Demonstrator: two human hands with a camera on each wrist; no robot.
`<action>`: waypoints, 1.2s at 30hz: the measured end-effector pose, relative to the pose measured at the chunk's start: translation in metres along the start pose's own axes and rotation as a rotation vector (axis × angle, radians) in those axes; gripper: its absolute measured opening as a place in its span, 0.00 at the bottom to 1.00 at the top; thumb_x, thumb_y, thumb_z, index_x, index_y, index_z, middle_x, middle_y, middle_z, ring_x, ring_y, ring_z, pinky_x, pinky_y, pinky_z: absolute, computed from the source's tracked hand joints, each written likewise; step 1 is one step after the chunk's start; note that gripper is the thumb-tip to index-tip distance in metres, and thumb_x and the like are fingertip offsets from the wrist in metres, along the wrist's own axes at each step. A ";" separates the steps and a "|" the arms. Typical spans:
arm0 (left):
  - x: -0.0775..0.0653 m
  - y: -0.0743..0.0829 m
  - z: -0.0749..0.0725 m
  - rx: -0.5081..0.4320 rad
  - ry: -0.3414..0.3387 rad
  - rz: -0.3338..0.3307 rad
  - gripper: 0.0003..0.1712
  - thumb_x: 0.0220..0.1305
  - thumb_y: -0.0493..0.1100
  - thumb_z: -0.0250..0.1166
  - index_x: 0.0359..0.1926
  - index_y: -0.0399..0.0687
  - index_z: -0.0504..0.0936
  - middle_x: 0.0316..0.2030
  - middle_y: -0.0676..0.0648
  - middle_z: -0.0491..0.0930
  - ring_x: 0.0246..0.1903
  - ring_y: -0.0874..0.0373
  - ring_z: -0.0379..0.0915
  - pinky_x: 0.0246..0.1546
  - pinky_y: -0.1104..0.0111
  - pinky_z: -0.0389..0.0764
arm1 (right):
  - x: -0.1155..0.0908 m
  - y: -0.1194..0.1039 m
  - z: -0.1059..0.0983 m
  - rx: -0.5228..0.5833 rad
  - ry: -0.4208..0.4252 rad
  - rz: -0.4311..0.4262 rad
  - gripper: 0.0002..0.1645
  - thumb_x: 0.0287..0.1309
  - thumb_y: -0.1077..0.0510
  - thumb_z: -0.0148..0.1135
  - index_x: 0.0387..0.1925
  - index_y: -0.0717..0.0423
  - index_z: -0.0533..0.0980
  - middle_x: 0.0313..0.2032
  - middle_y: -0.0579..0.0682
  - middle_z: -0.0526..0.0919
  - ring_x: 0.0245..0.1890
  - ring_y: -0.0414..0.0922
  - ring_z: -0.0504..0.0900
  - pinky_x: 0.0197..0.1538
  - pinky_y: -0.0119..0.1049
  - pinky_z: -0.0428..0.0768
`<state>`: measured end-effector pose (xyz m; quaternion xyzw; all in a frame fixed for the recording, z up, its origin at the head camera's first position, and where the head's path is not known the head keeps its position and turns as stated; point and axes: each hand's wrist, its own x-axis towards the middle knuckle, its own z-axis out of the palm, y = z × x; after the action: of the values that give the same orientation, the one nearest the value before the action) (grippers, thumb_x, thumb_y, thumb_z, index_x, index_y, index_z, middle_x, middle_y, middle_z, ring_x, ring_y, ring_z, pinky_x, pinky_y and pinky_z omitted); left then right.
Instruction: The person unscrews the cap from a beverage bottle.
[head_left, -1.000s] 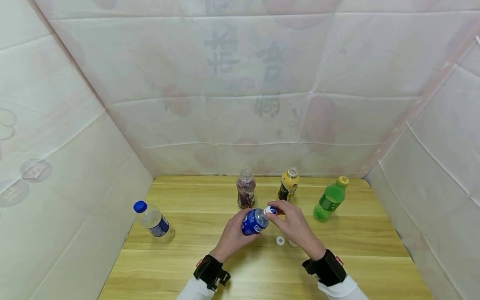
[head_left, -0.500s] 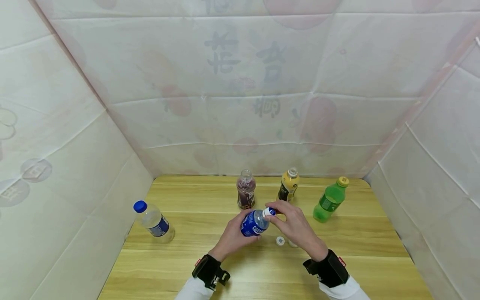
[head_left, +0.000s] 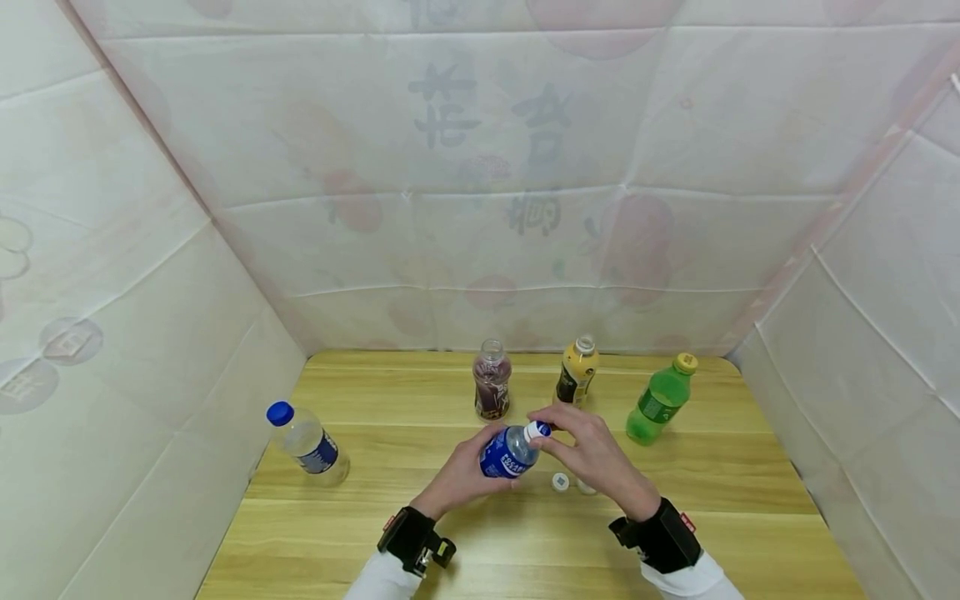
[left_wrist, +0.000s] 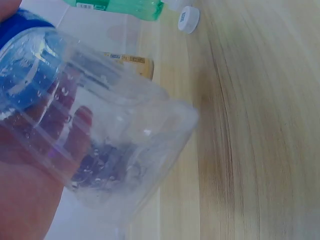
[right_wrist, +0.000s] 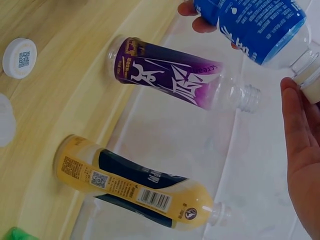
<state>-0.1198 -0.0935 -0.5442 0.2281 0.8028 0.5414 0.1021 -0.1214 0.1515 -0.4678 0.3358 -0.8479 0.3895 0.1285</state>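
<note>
In the head view my left hand (head_left: 465,477) grips a clear plastic bottle (head_left: 504,455) with a blue label, tilted with its neck toward the right. My right hand (head_left: 591,454) pinches the white cap (head_left: 536,431) with a blue top at the bottle's mouth, thumb and fingertips on its sides. Close up in the left wrist view, the clear lower part of the bottle (left_wrist: 135,135) shows wet drops inside, and fingers appear through the wall. From the right wrist, the bottle's blue label (right_wrist: 265,27) and the cap (right_wrist: 311,82) at its neck are visible.
Behind the hands stand an uncapped purple-labelled bottle (head_left: 492,379) and an uncapped yellow bottle (head_left: 577,371). A green bottle (head_left: 660,398) with a yellow cap is at right, a blue-capped clear bottle (head_left: 309,443) at left. A loose white cap (head_left: 560,482) lies near the right wrist.
The held bottle and both hands have shifted slightly down and to the left. The right fingers stay on the cap at the bottle's mouth; the other bottles have not moved.
</note>
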 end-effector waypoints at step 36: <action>0.002 0.000 0.010 0.295 0.176 0.034 0.47 0.51 0.45 0.83 0.71 0.47 0.71 0.61 0.42 0.79 0.58 0.45 0.77 0.60 0.46 0.78 | -0.003 -0.005 0.020 -0.159 0.070 0.401 0.17 0.69 0.45 0.67 0.42 0.55 0.82 0.24 0.38 0.75 0.23 0.36 0.71 0.27 0.30 0.72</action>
<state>-0.1175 -0.0846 -0.5484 0.2060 0.8754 0.4372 -0.0125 -0.1150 0.1355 -0.4794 0.1354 -0.9209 0.3506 0.1039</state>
